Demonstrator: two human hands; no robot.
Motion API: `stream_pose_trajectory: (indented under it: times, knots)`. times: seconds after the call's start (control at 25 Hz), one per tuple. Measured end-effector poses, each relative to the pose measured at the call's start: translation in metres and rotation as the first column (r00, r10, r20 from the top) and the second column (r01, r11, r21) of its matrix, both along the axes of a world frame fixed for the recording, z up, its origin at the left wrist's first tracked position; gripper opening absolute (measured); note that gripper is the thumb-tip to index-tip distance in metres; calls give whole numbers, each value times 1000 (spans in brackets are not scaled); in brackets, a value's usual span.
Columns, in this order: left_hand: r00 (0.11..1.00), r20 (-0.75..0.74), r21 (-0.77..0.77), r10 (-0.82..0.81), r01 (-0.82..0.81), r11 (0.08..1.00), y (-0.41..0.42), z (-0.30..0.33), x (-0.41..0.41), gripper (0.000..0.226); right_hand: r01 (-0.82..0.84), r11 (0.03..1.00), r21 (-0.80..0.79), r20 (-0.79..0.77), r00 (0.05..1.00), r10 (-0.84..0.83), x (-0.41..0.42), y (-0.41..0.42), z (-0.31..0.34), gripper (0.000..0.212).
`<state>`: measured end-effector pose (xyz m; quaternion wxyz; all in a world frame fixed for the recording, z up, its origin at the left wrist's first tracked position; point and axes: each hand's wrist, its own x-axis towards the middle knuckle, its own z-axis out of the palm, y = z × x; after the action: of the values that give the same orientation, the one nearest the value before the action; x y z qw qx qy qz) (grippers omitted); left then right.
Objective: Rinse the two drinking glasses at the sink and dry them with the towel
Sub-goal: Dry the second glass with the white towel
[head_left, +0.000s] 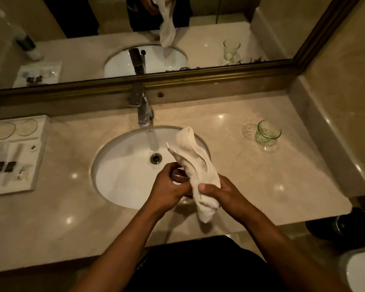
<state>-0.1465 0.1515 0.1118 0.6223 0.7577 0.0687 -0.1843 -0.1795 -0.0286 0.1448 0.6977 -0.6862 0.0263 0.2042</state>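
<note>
My left hand [169,186] grips a clear drinking glass [178,179] over the front of the white sink [114,186]; the glass is mostly hidden by my fingers and the towel. My right hand [219,191] holds a white towel [195,163] bunched against the glass, one end sticking up over the basin, the other hanging below my hand. A second, green-tinted glass [267,132] stands upright on the counter to the right of the sink, apart from both hands.
A chrome faucet [143,110] stands behind the basin, below the framed mirror [177,80]. A white tray [40,157] of toiletries sits on the counter at the left. A dark bin [350,226] and a white toilet edge [360,270] lie at lower right.
</note>
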Motion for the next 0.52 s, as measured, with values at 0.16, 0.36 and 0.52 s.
stream_pose_trajectory:
  times: [0.16, 0.36, 0.52]
  knots:
    - [990, 121, -80, -77, 87, 993, 10, 26, 13, 52, 103, 984, 145, -75, 993, -93, 28, 11, 9, 29]
    - [896, 221, 60, -385, 381, 923, 18, 43, 29, 72, 359, 782, 509, -397, 904, -157, 44, 6, 11, 35]
    - [794, 286, 352, -536, 434, 830, 28, 45, 40, 77, 361, 748, 558, -462, 883, -81, 39, 5, -3, 62]
